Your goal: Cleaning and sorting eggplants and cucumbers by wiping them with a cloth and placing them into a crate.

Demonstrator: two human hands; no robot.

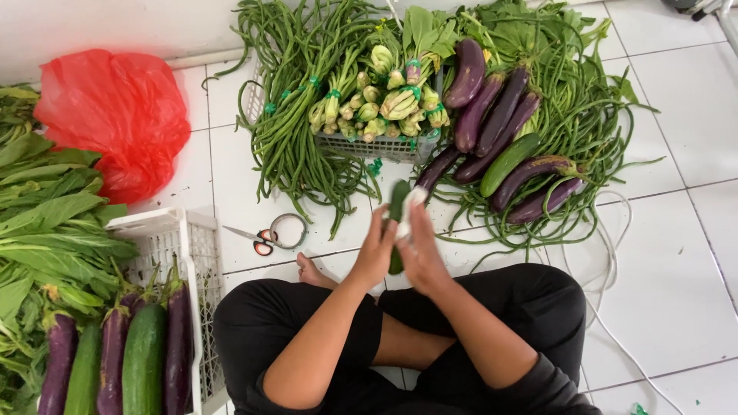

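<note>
I sit cross-legged on a white tiled floor. Both hands hold a green cucumber [398,201] upright in front of me. My left hand [376,247] grips its left side. My right hand [420,250] wraps its right side and presses a white strip [409,211] against it. The lower tip of the cucumber shows below my palms.
Purple eggplants [492,123] and another cucumber [508,163] lie on long beans [304,107]. A grey basket [384,146] holds bundled greens. Scissors [269,234], a red plastic bag [115,115], a white crate [181,246] of vegetables, leafy greens [46,230] and a white cord [615,269] surround me.
</note>
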